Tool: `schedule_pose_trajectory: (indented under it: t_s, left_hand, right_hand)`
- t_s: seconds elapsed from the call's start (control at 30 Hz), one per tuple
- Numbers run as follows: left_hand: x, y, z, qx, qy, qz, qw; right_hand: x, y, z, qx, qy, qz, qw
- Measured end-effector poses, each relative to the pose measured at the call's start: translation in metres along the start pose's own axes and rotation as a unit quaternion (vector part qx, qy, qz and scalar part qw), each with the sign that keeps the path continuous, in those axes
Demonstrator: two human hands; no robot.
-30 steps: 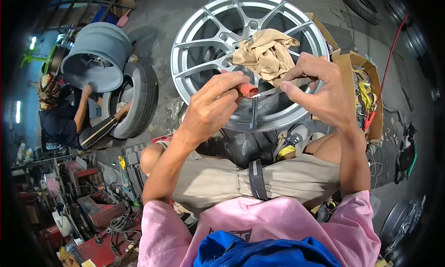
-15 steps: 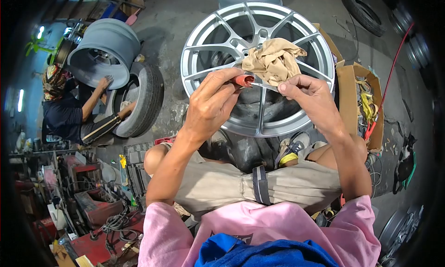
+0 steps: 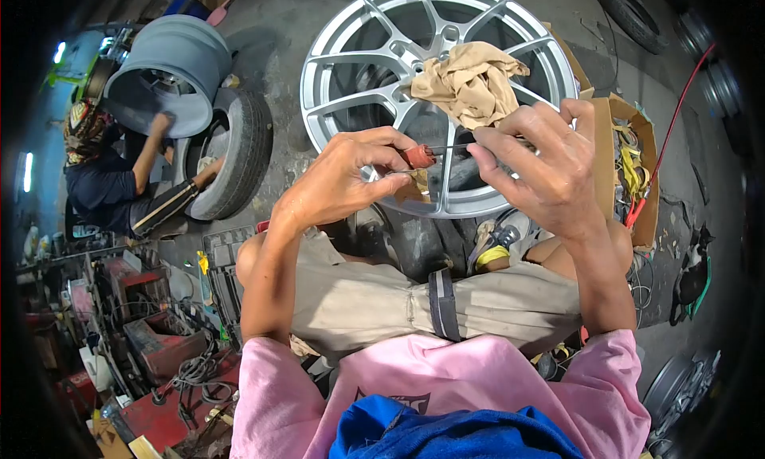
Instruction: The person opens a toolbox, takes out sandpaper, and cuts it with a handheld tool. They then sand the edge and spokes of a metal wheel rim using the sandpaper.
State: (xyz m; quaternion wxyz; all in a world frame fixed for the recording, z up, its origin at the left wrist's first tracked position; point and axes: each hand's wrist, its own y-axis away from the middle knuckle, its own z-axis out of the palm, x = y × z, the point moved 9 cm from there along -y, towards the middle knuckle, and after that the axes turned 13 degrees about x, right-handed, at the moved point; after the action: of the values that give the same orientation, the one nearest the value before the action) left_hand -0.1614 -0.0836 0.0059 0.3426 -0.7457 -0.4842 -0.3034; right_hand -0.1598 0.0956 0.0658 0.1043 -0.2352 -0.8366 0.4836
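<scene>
Red cylinder (image 3: 417,156) held over silver wheel (image 3: 355,100)
Left grip (image 3: 339,174) grasps it; right grip (image 3: 546,166) pinches a slender dark tool (image 3: 453,148).

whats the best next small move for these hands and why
Probably hold the red piece steady in the left hand while the right hand secures its pinch on the thin dark rod. The rod spans the gap between the red piece's end and the right fingertips, and how firmly they grip it is hard to tell.
</scene>
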Motion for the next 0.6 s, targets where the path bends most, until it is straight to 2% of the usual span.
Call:
schedule_pose_trajectory:
  t_s: [0.13, 0.27, 0.33, 0.47, 0.6]
  left_hand:
    - [-0.004, 0.004, 0.006, -0.048, 0.005, -0.017, 0.999]
    - [-0.004, 0.007, 0.007, -0.081, -0.026, -0.03, 0.996]
    - [-0.006, 0.008, 0.007, -0.076, -0.031, -0.026, 0.996]
    - [-0.01, 0.009, 0.006, -0.054, -0.045, -0.038, 0.997]
    - [-0.003, 0.008, 0.005, -0.029, -0.062, -0.024, 0.997]
  right_hand:
    - [-0.012, 0.006, 0.006, -0.01, 0.004, -0.052, 0.999]
    - [-0.013, 0.009, 0.012, -0.038, -0.006, -0.05, 0.998]
    - [-0.005, 0.012, 0.021, -0.087, -0.03, -0.001, 0.996]
    - [0.002, 0.018, 0.031, -0.124, -0.054, 0.053, 0.989]
    - [0.02, 0.029, 0.044, -0.199, -0.125, 0.192, 0.953]
